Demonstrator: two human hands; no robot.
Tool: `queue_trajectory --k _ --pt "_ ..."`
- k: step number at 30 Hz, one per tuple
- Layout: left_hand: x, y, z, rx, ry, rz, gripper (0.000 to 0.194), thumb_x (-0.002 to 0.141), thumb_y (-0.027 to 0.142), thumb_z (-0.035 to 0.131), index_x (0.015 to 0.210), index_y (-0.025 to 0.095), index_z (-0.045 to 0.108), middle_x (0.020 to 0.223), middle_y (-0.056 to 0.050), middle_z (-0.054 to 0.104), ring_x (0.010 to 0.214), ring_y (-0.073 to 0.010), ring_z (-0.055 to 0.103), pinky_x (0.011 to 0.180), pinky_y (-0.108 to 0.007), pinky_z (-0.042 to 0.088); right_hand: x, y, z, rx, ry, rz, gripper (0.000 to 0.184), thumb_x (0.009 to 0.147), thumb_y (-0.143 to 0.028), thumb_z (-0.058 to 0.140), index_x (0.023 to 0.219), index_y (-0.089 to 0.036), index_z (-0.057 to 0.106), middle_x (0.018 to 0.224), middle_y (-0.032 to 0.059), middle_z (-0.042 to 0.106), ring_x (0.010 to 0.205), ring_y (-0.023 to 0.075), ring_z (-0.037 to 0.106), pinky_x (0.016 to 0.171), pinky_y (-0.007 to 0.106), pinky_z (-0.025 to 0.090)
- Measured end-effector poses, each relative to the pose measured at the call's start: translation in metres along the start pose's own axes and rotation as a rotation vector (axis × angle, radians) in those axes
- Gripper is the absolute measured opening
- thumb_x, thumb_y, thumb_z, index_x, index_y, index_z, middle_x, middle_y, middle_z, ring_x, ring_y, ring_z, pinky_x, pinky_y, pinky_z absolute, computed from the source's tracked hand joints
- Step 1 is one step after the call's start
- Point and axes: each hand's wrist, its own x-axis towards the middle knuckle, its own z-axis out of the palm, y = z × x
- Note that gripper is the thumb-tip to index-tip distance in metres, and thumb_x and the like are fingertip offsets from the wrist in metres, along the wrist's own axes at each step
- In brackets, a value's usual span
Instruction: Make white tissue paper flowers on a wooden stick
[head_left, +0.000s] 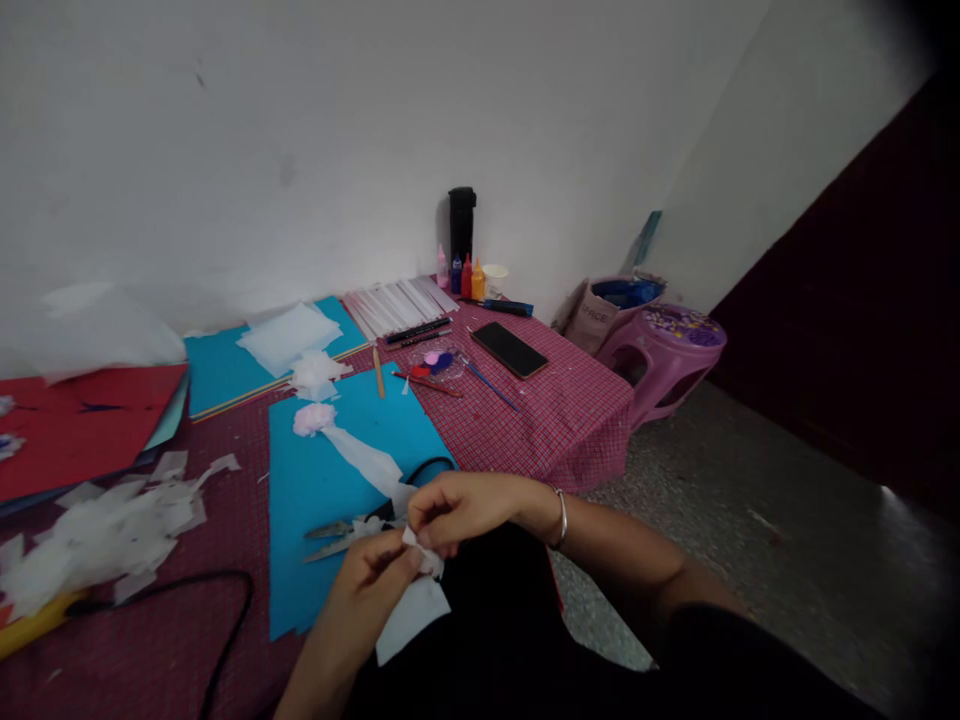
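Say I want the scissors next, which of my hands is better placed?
Probably your right hand: the black handle loop of the scissors lies just beyond it, while the blades are nearer your left hand. Both hold white paper, so either would first need freeing.

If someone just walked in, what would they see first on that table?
Probably the bright blue paper in front, with a fluffy pale pink flower on it. Then maybe the big red sheet at the left, and the little bottles of paint-like colours by the wall.
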Motion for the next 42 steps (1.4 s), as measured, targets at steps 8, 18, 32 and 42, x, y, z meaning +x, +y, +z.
queue_trajectory --k 8,18,32,42 --pt "0.0 -0.002 -0.001 0.13 0.013 0.051 0.023 0.071 0.026 0.057 0.051 0.015 0.06 0.05 0.002 0.049 0.051 -0.0108 0.041 0.05 -0.021 0.031 -0.001 -0.001 0.0 -0.038 -0.006 0.017 0.006 0.083 -0.012 0.055 0.077 -0.011 0.053 0.058 -0.0064 0.053 0.049 0.0031 0.051 0.049 0.014 0.042" --pt "0.004 -0.016 -0.003 -0.034 0.032 -0.066 0.016 0.065 0.024 0.056 0.055 0.014 0.063 0.049 0.003 0.048 0.045 -0.0088 0.038 0.043 -0.02 0.026 -0.001 0.0 0.0 -0.036 0.014 -0.02 0.008 0.081 -0.009 0.054 0.074 -0.012 0.052 0.059 -0.0066 0.053 0.05 0.0024 0.05 0.049 0.013 0.042" --pt "0.003 -0.018 0.0 -0.053 0.061 -0.06 0.016 0.066 0.023 0.057 0.051 0.016 0.06 0.049 0.003 0.048 0.045 -0.0087 0.037 0.043 -0.02 0.025 0.001 0.003 0.0 -0.057 -0.002 -0.023 0.006 0.08 -0.011 0.054 0.075 -0.012 0.052 0.061 -0.0055 0.053 0.051 0.0034 0.05 0.05 0.014 0.041" --pt "0.002 -0.017 0.002 -0.088 0.045 -0.086 0.014 0.064 0.025 0.062 0.055 0.014 0.062 0.048 0.003 0.05 0.043 -0.008 0.039 0.041 -0.019 0.026 0.0 0.003 0.001 -0.049 0.011 -0.004 0.005 0.081 -0.013 0.054 0.077 -0.012 0.053 0.062 -0.0056 0.053 0.05 0.0031 0.05 0.05 0.014 0.041"
